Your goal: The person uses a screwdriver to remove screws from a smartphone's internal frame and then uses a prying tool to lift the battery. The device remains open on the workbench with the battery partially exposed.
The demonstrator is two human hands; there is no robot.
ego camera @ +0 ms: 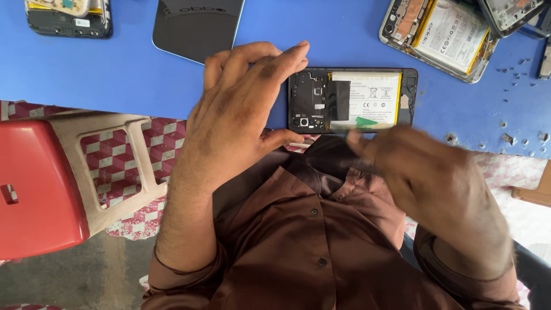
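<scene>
An opened black phone (367, 100) lies at the near edge of the blue table (115, 74), its back off, showing a white battery with a yellow rim and a dark circuit board. My left hand (235, 115) grips the phone's left end, fingers over the top edge and thumb under the near edge. My right hand (436, 189) is blurred just below the phone's near edge. Its fingers are pinched on what looks like a thin dark tool (340, 133), whose tip is at the phone's lower rim.
A dark phone back cover (195, 26) lies at the top middle. Another opened phone with a white battery (447, 34) sits top right, and more phone parts (66, 17) top left. Small bits (511, 74) dot the table's right side. A red stool (34, 183) stands left.
</scene>
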